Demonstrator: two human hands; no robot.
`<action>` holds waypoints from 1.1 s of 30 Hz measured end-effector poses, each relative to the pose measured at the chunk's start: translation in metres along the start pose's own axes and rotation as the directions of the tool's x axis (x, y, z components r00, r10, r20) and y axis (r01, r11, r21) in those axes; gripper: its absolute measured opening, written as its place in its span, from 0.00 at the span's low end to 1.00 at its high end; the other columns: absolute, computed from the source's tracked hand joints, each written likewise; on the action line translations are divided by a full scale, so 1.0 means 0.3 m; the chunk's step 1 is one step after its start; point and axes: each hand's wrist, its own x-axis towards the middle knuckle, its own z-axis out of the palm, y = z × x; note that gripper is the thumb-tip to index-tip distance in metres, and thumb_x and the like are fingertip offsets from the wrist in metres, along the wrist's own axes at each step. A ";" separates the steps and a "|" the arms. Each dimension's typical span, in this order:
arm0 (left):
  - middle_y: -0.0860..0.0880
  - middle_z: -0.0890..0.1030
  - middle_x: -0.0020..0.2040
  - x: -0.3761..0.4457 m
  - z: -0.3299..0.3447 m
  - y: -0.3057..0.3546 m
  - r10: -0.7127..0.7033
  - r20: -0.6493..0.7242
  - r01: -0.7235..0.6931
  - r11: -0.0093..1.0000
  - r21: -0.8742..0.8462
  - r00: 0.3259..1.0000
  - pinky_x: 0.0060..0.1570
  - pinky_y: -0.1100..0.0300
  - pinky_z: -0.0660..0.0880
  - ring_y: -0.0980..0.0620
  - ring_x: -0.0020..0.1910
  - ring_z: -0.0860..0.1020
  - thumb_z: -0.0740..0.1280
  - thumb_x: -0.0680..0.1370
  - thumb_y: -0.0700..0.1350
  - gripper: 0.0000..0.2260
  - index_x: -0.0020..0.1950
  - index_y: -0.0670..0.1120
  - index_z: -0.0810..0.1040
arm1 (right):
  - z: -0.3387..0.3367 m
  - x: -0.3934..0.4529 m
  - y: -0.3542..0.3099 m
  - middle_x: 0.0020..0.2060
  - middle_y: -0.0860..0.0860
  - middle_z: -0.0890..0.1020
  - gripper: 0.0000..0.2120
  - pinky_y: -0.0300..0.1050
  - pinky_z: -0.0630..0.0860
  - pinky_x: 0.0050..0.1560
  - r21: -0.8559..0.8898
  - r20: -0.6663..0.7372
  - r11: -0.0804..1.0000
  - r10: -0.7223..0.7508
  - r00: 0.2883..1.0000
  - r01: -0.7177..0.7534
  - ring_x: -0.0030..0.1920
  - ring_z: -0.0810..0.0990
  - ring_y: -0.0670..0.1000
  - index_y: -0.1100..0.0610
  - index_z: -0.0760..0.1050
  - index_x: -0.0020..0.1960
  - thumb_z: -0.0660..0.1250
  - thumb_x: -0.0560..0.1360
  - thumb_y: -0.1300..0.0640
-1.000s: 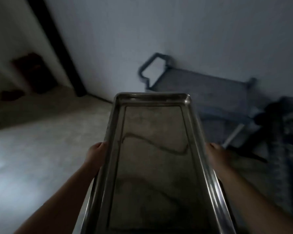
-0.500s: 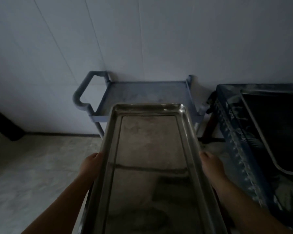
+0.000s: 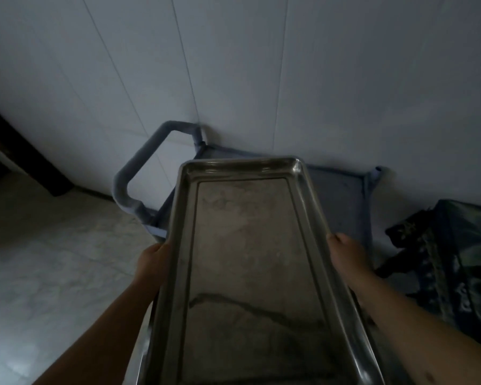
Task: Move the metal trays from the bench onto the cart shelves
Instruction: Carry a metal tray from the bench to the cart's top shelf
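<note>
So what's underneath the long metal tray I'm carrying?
Under the long metal tray shows the blue plastic cart, its top shelf partly visible. The rest, including lower shelves, is covered.

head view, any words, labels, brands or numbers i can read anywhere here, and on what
None can be read.
Shiny rectangular metal tray, gripped by the left hand and right hand: only reflections and smudges.
Grey-blue plastic cart: no label visible.
Dark patterned cloth at right: pale marks, too dim and blurred to read as text.

Glossy metal tray [image 3: 250, 245] — matt cart [image 3: 342, 201]
</note>
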 end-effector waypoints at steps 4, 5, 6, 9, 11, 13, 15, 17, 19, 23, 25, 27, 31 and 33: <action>0.42 0.84 0.42 0.074 0.029 0.030 -0.082 -0.020 0.080 0.992 -0.101 0.996 0.36 0.56 0.77 0.46 0.40 0.82 0.63 0.80 0.54 0.15 0.47 0.45 0.82 | 0.051 0.172 -0.084 0.51 0.69 0.79 0.17 0.51 0.71 0.48 -0.077 0.020 0.993 -0.083 0.996 0.084 0.51 0.77 0.67 0.66 0.77 0.47 0.58 0.80 0.53; 0.42 0.84 0.42 0.091 0.039 0.029 -0.082 -0.026 0.079 0.990 -0.116 0.996 0.36 0.56 0.76 0.46 0.40 0.81 0.62 0.81 0.55 0.15 0.47 0.45 0.81 | 0.064 0.205 -0.097 0.50 0.69 0.80 0.16 0.51 0.71 0.48 -0.087 0.018 0.991 -0.100 0.995 0.101 0.51 0.78 0.67 0.66 0.77 0.48 0.59 0.80 0.54; 0.42 0.83 0.43 0.102 0.050 0.035 -0.078 -0.016 0.075 0.989 -0.127 0.997 0.37 0.55 0.77 0.46 0.41 0.82 0.62 0.81 0.55 0.15 0.48 0.45 0.81 | 0.075 0.236 -0.108 0.50 0.69 0.80 0.16 0.51 0.71 0.47 -0.098 0.022 0.989 -0.112 0.994 0.113 0.51 0.78 0.67 0.66 0.77 0.48 0.59 0.79 0.54; 0.39 0.83 0.47 0.148 0.083 0.052 -0.098 0.014 0.099 0.981 -0.165 0.995 0.48 0.47 0.79 0.41 0.47 0.82 0.62 0.81 0.56 0.17 0.52 0.44 0.81 | 0.087 0.312 -0.134 0.49 0.69 0.80 0.16 0.52 0.71 0.46 -0.123 0.039 0.985 -0.120 0.992 0.123 0.49 0.78 0.67 0.65 0.77 0.46 0.59 0.79 0.53; 0.34 0.82 0.50 0.176 0.104 0.060 -0.093 0.011 0.093 0.981 -0.170 0.996 0.49 0.47 0.78 0.41 0.46 0.80 0.61 0.82 0.53 0.17 0.53 0.41 0.80 | 0.092 0.344 -0.140 0.47 0.69 0.80 0.15 0.53 0.71 0.46 -0.119 0.040 0.984 -0.126 0.991 0.130 0.48 0.78 0.67 0.65 0.76 0.43 0.59 0.79 0.54; 0.32 0.81 0.52 0.194 0.114 0.054 -0.082 0.011 0.083 0.977 -0.198 0.997 0.48 0.47 0.76 0.41 0.45 0.78 0.60 0.82 0.51 0.17 0.53 0.38 0.79 | 0.105 0.362 -0.134 0.46 0.69 0.80 0.15 0.53 0.71 0.46 -0.113 0.038 0.985 -0.123 0.992 0.127 0.47 0.78 0.67 0.64 0.75 0.41 0.59 0.79 0.53; 0.33 0.81 0.51 0.201 0.114 0.050 -0.094 0.022 0.097 0.968 -0.232 0.995 0.50 0.45 0.77 0.39 0.47 0.78 0.60 0.82 0.51 0.16 0.52 0.39 0.79 | 0.118 0.373 -0.126 0.45 0.68 0.80 0.15 0.54 0.73 0.47 -0.101 0.034 0.989 -0.105 0.994 0.108 0.47 0.78 0.67 0.63 0.75 0.42 0.59 0.79 0.53; 0.35 0.82 0.52 0.209 0.108 0.037 -0.124 0.064 0.137 0.955 -0.264 0.990 0.56 0.41 0.77 0.36 0.50 0.80 0.61 0.82 0.52 0.15 0.54 0.42 0.80 | 0.119 0.379 -0.129 0.45 0.68 0.80 0.16 0.54 0.74 0.47 -0.098 0.060 0.990 -0.091 0.994 0.096 0.47 0.78 0.66 0.64 0.75 0.42 0.59 0.79 0.52; 0.35 0.82 0.54 0.220 0.100 0.025 -0.136 0.111 0.162 0.945 -0.283 0.985 0.57 0.41 0.78 0.37 0.50 0.81 0.62 0.82 0.52 0.14 0.54 0.43 0.80 | 0.109 0.372 -0.135 0.45 0.67 0.80 0.17 0.53 0.73 0.48 -0.120 0.094 0.987 -0.096 0.991 0.107 0.48 0.78 0.66 0.63 0.75 0.43 0.58 0.79 0.51; 0.36 0.82 0.53 0.247 0.078 -0.003 -0.131 0.184 0.184 0.932 -0.311 0.974 0.49 0.46 0.80 0.43 0.45 0.81 0.63 0.81 0.52 0.13 0.53 0.43 0.80 | 0.073 0.271 -0.144 0.49 0.68 0.79 0.20 0.53 0.71 0.50 -0.127 0.005 0.991 -0.046 0.999 0.046 0.52 0.78 0.67 0.63 0.74 0.47 0.54 0.81 0.48; 0.37 0.83 0.52 0.254 0.068 -0.023 -0.117 0.227 0.187 0.931 -0.315 0.967 0.45 0.50 0.80 0.44 0.43 0.82 0.63 0.81 0.53 0.13 0.53 0.44 0.80 | 0.060 0.159 -0.134 0.44 0.67 0.79 0.19 0.53 0.71 0.46 -0.059 -0.151 0.998 -0.021 0.988 0.012 0.48 0.78 0.66 0.63 0.73 0.44 0.54 0.80 0.49; 0.39 0.83 0.48 0.247 0.058 -0.051 -0.083 0.281 0.172 0.936 -0.306 0.956 0.41 0.51 0.80 0.44 0.41 0.82 0.62 0.82 0.55 0.17 0.56 0.42 0.80 | 0.078 -0.001 -0.090 0.46 0.69 0.79 0.20 0.57 0.74 0.49 0.019 -0.353 0.999 0.052 0.934 -0.048 0.50 0.78 0.67 0.67 0.75 0.46 0.57 0.78 0.49; 0.39 0.78 0.40 0.204 0.026 -0.139 0.050 0.421 0.078 0.957 -0.280 0.906 0.29 0.57 0.77 0.47 0.32 0.79 0.58 0.83 0.55 0.23 0.58 0.34 0.75 | 0.195 -0.399 -0.021 0.60 0.69 0.73 0.25 0.60 0.67 0.64 0.287 -0.607 0.939 0.331 0.722 -0.188 0.61 0.71 0.67 0.68 0.70 0.63 0.69 0.72 0.54; 0.38 0.79 0.42 0.189 0.009 -0.172 0.079 0.464 0.055 0.962 -0.268 0.882 0.32 0.55 0.78 0.46 0.34 0.80 0.58 0.84 0.53 0.21 0.57 0.35 0.75 | 0.248 -0.544 -0.035 0.64 0.67 0.69 0.31 0.52 0.65 0.65 0.423 -0.617 0.888 0.429 0.661 -0.181 0.63 0.69 0.65 0.67 0.64 0.67 0.72 0.71 0.57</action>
